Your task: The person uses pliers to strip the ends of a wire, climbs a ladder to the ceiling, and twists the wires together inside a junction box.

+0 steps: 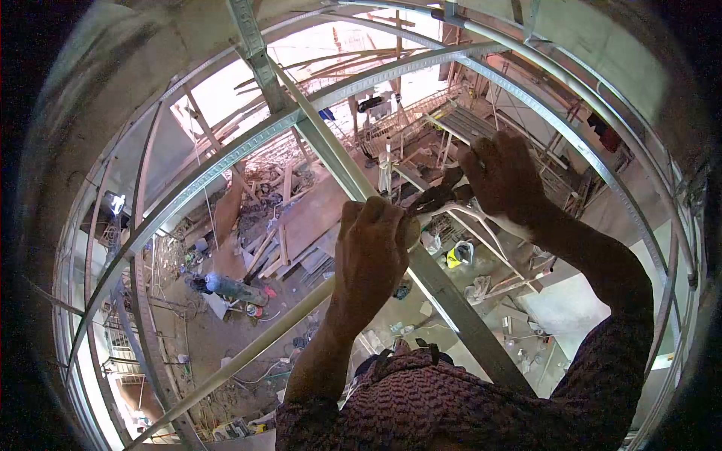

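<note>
My left hand (368, 259) is closed around a cream-coloured pipe (301, 304) beside a metal ceiling channel. The pipe runs down to the lower left, and a round cream piece (411, 231) shows at the thumb side of the fist. My right hand (505, 180) is raised to the right with bent fingers, closed on a dark tool (435, 198) that looks like pliers. The tool points toward my left hand, close to the round cream piece. Shadow hides its exact shape and whether it touches the piece.
Metal framing channels (459, 319) cross close around me, with a curved rail (203, 169) on the left. Far below, the floor holds wooden boards (304, 218), a blue-grey cylinder (235, 288), a yellow-and-white container (459, 255) and scattered rubble.
</note>
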